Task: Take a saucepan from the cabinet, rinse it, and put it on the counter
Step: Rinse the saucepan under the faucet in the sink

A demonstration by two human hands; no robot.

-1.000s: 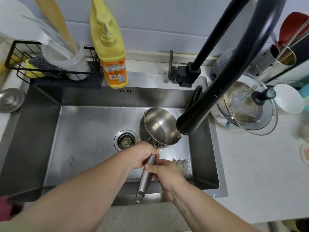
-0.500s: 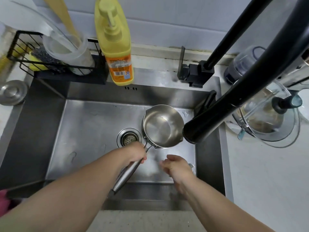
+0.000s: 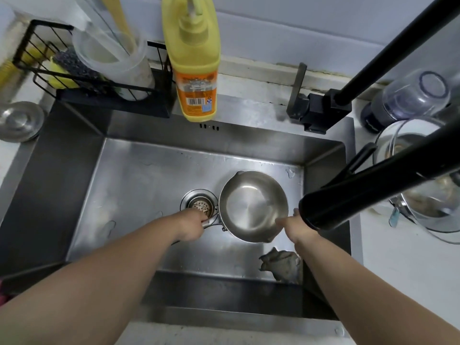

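Note:
A small steel saucepan point(image 3: 251, 207) is held mouth-up inside the steel sink point(image 3: 139, 175), just right of the drain point(image 3: 199, 205). My left hand point(image 3: 191, 224) grips its handle close to the bowl; most of the handle is hidden under the hand. My right hand point(image 3: 295, 224) is at the pan's right rim, fingers extended, partly hidden behind the black faucet spout point(image 3: 348, 202). I cannot tell whether it touches the rim. No water is running.
A grey cloth point(image 3: 281, 265) lies in the sink's front right corner. A yellow soap bottle point(image 3: 196, 70) and a black wire rack point(image 3: 82, 78) with sponge and cup stand behind the sink. A glass-lidded pot point(image 3: 423, 195) sits on the right counter point(image 3: 403, 282).
My right hand let go of the handle and moved up to the pan's right rim. My left hand slid toward the bowl, and the pan now lies level, nearer the drain.

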